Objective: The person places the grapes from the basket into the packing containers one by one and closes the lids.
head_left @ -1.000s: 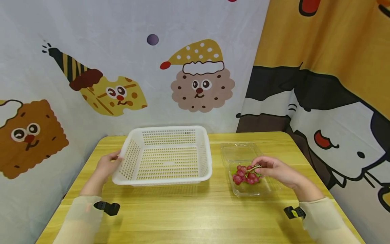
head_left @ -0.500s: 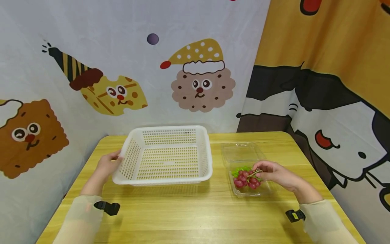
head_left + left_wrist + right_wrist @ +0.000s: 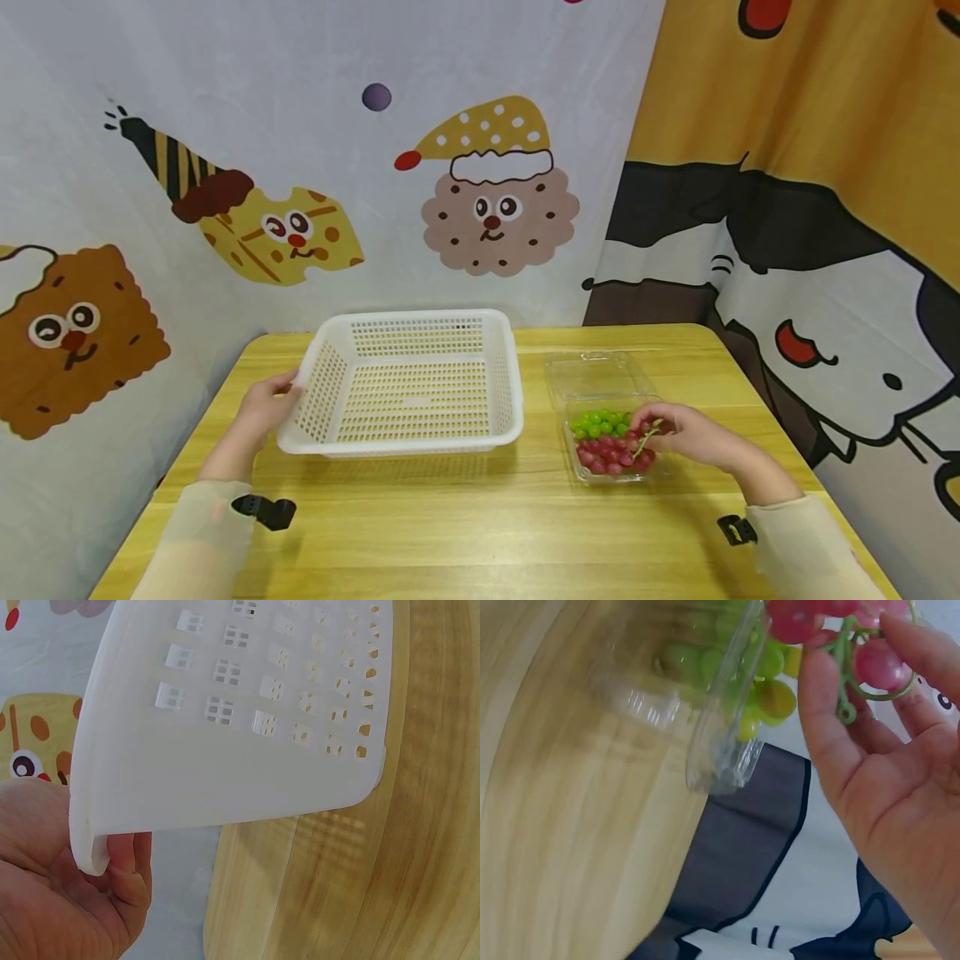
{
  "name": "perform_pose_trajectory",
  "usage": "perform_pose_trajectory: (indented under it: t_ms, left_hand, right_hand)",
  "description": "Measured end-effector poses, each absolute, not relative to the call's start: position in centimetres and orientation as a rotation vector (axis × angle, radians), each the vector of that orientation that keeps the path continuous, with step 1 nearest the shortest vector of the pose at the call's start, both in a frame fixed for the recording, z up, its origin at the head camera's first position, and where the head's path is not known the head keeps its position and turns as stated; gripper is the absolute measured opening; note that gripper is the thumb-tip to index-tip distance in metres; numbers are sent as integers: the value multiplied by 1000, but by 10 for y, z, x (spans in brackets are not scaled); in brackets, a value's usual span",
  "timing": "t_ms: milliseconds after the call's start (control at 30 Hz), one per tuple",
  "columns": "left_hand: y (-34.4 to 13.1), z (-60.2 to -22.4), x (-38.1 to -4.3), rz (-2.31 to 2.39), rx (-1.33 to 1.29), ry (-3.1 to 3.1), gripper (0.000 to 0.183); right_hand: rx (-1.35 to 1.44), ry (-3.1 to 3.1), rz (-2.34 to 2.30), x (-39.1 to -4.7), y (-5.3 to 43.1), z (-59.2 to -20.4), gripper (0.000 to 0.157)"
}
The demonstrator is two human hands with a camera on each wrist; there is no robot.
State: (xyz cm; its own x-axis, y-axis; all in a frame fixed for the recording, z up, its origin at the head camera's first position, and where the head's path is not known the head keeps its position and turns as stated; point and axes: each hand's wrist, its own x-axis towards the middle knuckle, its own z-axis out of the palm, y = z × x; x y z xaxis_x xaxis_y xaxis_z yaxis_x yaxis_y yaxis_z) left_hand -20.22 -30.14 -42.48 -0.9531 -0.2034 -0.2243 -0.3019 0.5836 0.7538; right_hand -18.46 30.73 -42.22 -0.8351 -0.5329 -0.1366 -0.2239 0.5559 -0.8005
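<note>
A white perforated plastic basket (image 3: 412,446) stands at the left of the table, with nothing in it. My left hand (image 3: 266,408) grips its left side, fingers hooked under the rim (image 3: 88,825) in the left wrist view. To the right lies a clear hinged plastic box (image 3: 581,477), its lid (image 3: 592,377) folded back. Green grapes (image 3: 596,423) sit in the back of the box; a bunch of red grapes (image 3: 606,455) lies in front of them. At the red bunch's right end, my right hand (image 3: 690,433) pinches around the green stem (image 3: 841,656) and a grape.
Both containers are on a yellow wood-grain table (image 3: 450,525). Bare tabletop shows in front of them and between them. A patterned curtain (image 3: 480,67) hangs close behind the table and along its sides.
The red bunch and my right hand have shifted slightly down and to the right. More green grapes are uncovered behind it. The left hand and the basket have not moved.
</note>
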Motion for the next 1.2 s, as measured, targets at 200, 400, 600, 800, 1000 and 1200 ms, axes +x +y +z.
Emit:
perform_pose_trajectory:
  t_ms: [200,400,600,800,1000,1200]
  left_hand:
    - [-302,-424,-201,1313,-412,2703,52]
    - [-302,-423,-201,1301,-416,2704,52]
    - [-302,-423,-201,1300,-418,2707,51]
    - [-302,-422,-201,1306,-383,2718,52]
    - [-303,-422,-202,1306,-354,2718,52]
    - [-306,-425,-204,1297,-369,2701,52]
  right_hand:
    - [-656,2616,-895,-182,305,-420,19]
    - [-695,2720,-729,-182,304,-423,23]
    - [-681,2770,-633,-179,302,-424,29]
    - [-668,2800,-515,-176,299,-428,32]
    - [-626,2798,-455,-174,297,-430,31]
    - [-622,2833,-391,-172,292,-430,28]
